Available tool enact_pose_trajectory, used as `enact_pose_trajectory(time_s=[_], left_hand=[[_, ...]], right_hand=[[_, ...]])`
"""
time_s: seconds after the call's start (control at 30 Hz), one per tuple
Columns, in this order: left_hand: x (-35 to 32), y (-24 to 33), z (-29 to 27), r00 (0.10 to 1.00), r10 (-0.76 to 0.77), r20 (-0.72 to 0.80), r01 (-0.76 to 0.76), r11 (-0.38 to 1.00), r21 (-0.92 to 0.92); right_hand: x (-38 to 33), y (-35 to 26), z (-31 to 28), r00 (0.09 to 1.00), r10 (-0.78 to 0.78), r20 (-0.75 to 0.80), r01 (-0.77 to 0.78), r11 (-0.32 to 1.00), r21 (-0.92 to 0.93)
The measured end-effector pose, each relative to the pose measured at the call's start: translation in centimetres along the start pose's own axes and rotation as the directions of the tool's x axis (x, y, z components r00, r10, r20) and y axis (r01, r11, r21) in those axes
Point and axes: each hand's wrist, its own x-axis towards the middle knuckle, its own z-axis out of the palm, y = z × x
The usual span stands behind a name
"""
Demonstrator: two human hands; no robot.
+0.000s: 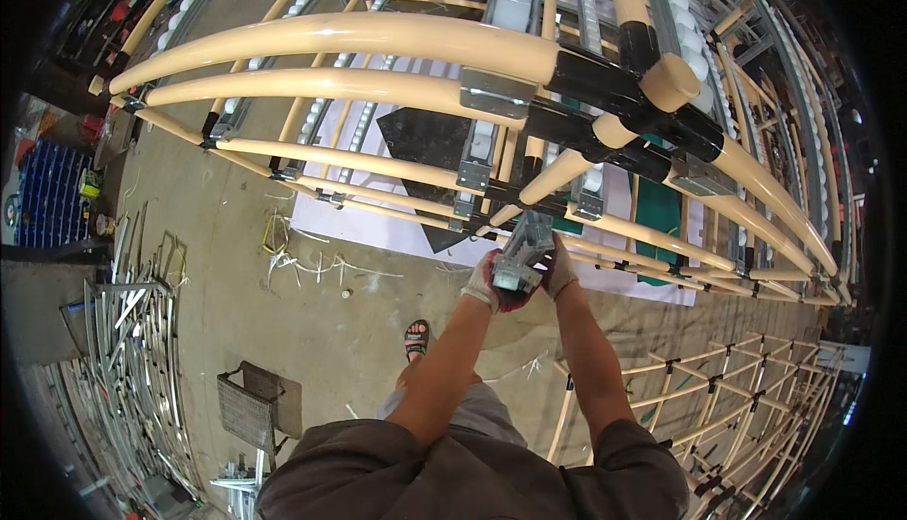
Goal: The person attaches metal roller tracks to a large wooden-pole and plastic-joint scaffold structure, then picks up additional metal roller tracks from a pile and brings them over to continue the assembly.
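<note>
Both my hands wear pale work gloves with red palms and meet in front of the rack [406,147] of beige pipes and black joints. Between them is a grey metal piece [525,248], boxy and shiny, that looks like a bundle of brackets; its exact shape is hard to make out. My left hand [486,280] is closed round its near left side. On its right side, my right hand [559,267] grips it, with the fingers partly hidden. The far end of the piece comes close to the lower pipes; whether it touches them I cannot tell.
Roller tracks [515,0] with white wheels run through the rack, held by metal brackets [472,172]. A second pipe frame [713,383] stands at lower right. Left lie metal strips [137,369], a wire basket [248,409] and yellow and white straps [283,254] on the floor.
</note>
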Motion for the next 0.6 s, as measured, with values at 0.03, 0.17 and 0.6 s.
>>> enact_pose_trajectory(time_s=[0.03, 0.17, 0.6], left_hand=[[-0.3, -0.4, -0.8, 1.000, -0.019, 0.022, 0.018, 1.000, 0.020], [-1.8, 0.0, -7.5, 0.999, 0.024, 0.041, -0.030, 0.988, 0.154], [-9.9, -1.7, -13.5, 0.991, -0.092, -0.095, 0.109, 0.974, 0.197]], right_hand=[[0.8, 0.9, -1.0, 0.999, 0.004, -0.036, -0.004, 1.000, 0.015], [0.8, 5.6, -1.0, 0.998, 0.025, -0.060, -0.023, 0.999, 0.031], [-1.3, 6.9, 4.4, 0.998, -0.045, 0.038, 0.020, 0.872, 0.490]])
